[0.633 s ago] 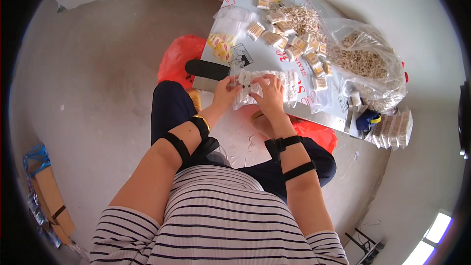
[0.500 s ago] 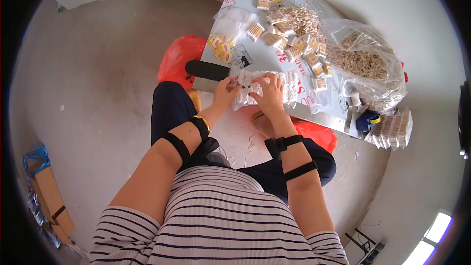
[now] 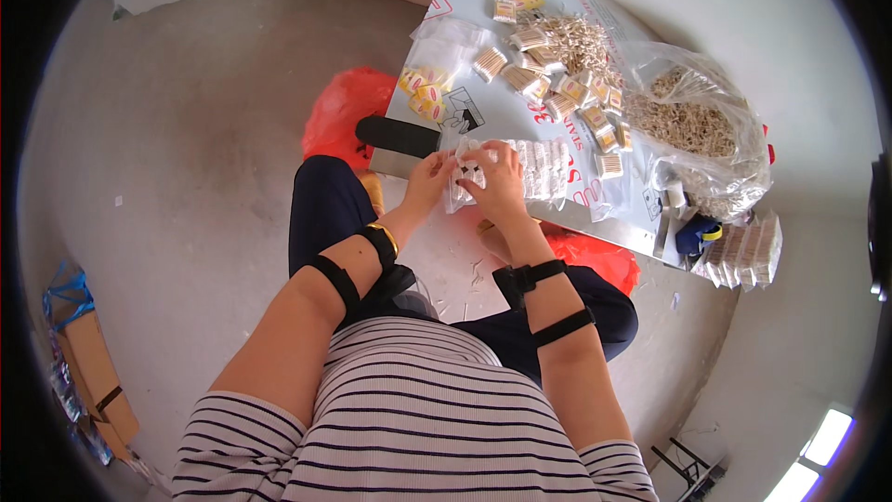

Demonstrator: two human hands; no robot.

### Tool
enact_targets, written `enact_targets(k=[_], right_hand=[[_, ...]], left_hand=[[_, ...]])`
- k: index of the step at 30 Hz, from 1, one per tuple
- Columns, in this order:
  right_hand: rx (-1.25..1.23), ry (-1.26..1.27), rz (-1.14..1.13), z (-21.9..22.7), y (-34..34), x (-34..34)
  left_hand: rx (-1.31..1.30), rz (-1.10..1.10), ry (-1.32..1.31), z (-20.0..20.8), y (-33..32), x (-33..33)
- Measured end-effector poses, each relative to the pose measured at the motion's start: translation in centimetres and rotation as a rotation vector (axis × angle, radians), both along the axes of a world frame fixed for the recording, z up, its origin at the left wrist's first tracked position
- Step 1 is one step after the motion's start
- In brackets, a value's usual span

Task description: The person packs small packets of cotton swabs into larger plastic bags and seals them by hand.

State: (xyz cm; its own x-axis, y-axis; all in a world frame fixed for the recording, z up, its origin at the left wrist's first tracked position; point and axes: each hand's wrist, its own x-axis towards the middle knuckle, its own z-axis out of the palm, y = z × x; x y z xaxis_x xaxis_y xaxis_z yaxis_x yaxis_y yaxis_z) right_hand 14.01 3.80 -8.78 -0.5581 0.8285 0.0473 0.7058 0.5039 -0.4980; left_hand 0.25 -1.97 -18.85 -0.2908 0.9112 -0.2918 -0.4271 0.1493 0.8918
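A clear plastic bag (image 3: pixel 548 170) packed with rows of white-tipped cotton swab bundles lies at the near edge of the table. At its left end, the fingers of my left hand (image 3: pixel 431 178) are closed on the bag's loose film. My right hand (image 3: pixel 502 188) bends over the same end, thumb and fingers gripping the bag around the white bundles. Some of the bag's mouth is hidden behind my fingers. Beside my left hand, a black flat pad (image 3: pixel 398 135) juts from the table edge.
On the table (image 3: pixel 469 0) lie a heap of loose swabs (image 3: pixel 576 42), several swab packs (image 3: pixel 525 82), yellow labels (image 3: pixel 423 93) and empty clear bags (image 3: pixel 451 40). A large bag of swabs (image 3: pixel 683 116) stands right, with filled packs (image 3: pixel 743 249) near the corner. Red plastic bags (image 3: pixel 344 116) hang below.
My right hand has shifted slightly left along the bag, uncovering more of the packed bundles. My left hand stays at the bag's left end. The view has shifted a little.
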Motion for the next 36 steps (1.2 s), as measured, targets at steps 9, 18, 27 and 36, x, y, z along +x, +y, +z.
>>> enact_targets(k=[9,18,27,36], right_hand=[[0.192,0.156,-0.348,-2.7,5.2,10.9],[-0.240,0.147,-0.640,-6.8,5.0,11.1],[-0.606,0.865,-0.891,-4.6,1.5,8.5],[-0.583,0.395,-0.515,-6.7,2.2,8.4]], left_hand=[[-0.189,0.021,0.360,-1.0,1.4,-0.5],[0.006,-0.162,0.407,-2.2,1.6,-1.5],[0.114,-0.343,0.064,15.0,3.3,-1.8],[0.672,-0.777,1.185,23.5,6.5,0.9]])
